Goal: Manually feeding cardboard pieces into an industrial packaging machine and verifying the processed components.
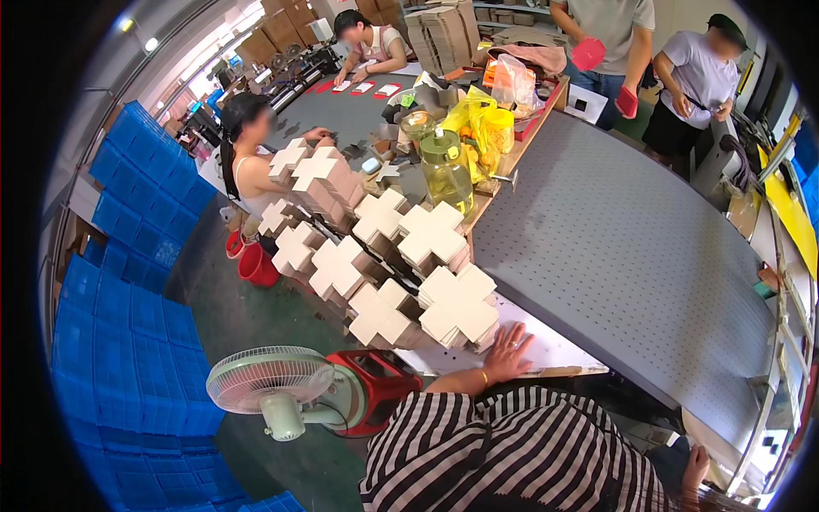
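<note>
My left hand (508,350) lies flat, fingers spread, on a white sheet (554,346) at the near end of the table. It touches the foot of the nearest stack of beige cross-shaped cardboard pieces (459,305) and holds nothing. More stacks of these crosses (341,266) run away to the left along the table edge. My right hand (695,469) hangs low at the lower right, beside the edge of the grey perforated table (623,256), with its fingers loose and nothing in them. My striped shirt fills the bottom of the view.
A green-grey fan (271,386) and a red stool (380,384) stand on the floor at my left. Blue crates (128,341) are piled along the left wall. A green-lidded jar (445,171) and yellow bags (482,119) sit mid-table. Several co-workers work at the far end.
</note>
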`<state>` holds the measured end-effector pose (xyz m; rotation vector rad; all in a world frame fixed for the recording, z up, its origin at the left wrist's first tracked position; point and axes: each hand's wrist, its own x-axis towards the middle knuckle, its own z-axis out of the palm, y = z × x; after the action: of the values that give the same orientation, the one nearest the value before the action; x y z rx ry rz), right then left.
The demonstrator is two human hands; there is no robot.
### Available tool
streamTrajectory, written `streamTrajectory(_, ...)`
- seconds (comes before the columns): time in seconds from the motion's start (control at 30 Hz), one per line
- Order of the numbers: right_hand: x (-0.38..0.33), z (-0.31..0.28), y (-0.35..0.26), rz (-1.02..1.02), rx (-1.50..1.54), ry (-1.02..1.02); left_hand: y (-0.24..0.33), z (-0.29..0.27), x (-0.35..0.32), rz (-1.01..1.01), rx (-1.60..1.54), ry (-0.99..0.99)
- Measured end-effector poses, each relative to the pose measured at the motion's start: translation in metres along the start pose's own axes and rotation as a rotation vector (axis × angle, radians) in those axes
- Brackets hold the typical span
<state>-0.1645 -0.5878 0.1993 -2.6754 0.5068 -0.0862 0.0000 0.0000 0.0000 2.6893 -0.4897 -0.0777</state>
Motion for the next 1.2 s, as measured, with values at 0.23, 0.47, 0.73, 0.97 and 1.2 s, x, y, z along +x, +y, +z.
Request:
streamTrajectory(0.23,0.002,0.005,0.001,-0.038,0.015,0.061,-0.001,0.001,0.002,0.012,0.009,0.011)
streamTrajectory(0.47,-0.001,-0.002,-0.009,-0.018,-0.004,0.009,-0.002,0.006,-0.001,0.021,0.007,0.029)
streamTrajectory(0.73,-0.001,0.002,-0.009,-0.011,0.018,0.019,-0.001,0.0,0.0,0.013,0.011,0.014)
streamTrajectory(0.97,-0.001,0.003,0.005,-0.007,-0.014,0.012,0.002,-0.003,0.003,0.001,0.029,-0.018)
streamTrajectory(1.2,-0.003,-0.002,-0.011,0.01,0.003,-0.014,-0.002,0.003,0.001,-0.002,0.035,-0.009)
